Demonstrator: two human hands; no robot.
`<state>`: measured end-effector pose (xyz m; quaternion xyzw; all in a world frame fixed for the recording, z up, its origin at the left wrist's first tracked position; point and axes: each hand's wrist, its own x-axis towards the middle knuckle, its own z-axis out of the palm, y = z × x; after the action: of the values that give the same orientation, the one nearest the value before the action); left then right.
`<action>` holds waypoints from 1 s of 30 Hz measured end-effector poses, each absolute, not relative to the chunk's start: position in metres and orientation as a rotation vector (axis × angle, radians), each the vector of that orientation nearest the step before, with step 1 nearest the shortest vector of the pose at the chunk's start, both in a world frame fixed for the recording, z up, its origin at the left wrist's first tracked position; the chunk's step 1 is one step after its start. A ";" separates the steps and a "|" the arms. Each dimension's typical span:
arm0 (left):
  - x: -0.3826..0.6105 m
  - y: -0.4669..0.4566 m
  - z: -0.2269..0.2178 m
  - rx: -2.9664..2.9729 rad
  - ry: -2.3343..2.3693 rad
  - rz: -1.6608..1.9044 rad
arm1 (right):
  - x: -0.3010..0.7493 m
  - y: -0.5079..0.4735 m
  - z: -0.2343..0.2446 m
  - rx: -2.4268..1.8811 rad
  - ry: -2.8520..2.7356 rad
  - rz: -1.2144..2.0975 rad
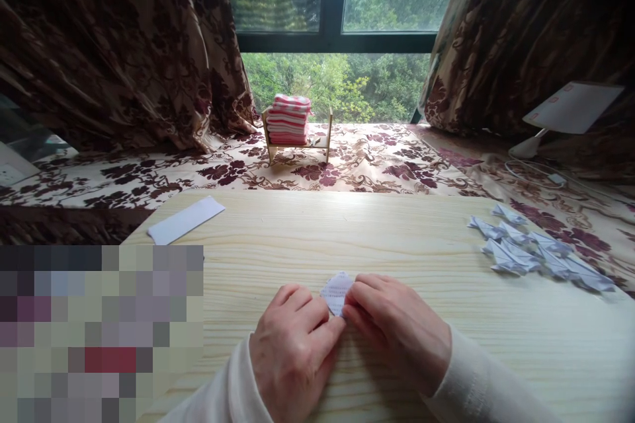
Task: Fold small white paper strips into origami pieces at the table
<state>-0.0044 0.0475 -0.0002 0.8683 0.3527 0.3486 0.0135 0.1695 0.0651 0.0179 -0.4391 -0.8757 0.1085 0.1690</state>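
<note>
A small folded piece of printed white paper (337, 291) lies on the light wooden table (397, 244), near its front edge. My left hand (292, 350) rests on the table with its fingertips pressed on the paper's lower left side. My right hand (394, 330) meets it from the right, fingers curled and pinching the paper's right edge. Most of the paper is hidden under my fingers. Both wrists are in white sleeves.
A white paper strip (184, 219) lies at the table's far left. Several folded paper pieces (536, 248) are heaped at the right edge. Behind the table, on a floral cloth by the window, stands a small wooden rack (296, 139) with striped folded cloths (288, 117). A lamp base (526, 145) stands at right.
</note>
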 end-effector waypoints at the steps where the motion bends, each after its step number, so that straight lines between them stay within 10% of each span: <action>1: -0.004 0.047 0.000 2.706 1.098 1.091 | 0.169 0.065 0.018 -1.255 -2.488 0.313; 30: -0.004 0.044 0.009 2.685 1.062 1.072 | 0.172 0.063 0.016 -1.235 -2.457 0.420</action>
<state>-0.0041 0.0439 0.0087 0.8713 0.3447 0.3478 0.0310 0.1720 0.0632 0.0163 -0.4366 -0.8691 0.1485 0.1789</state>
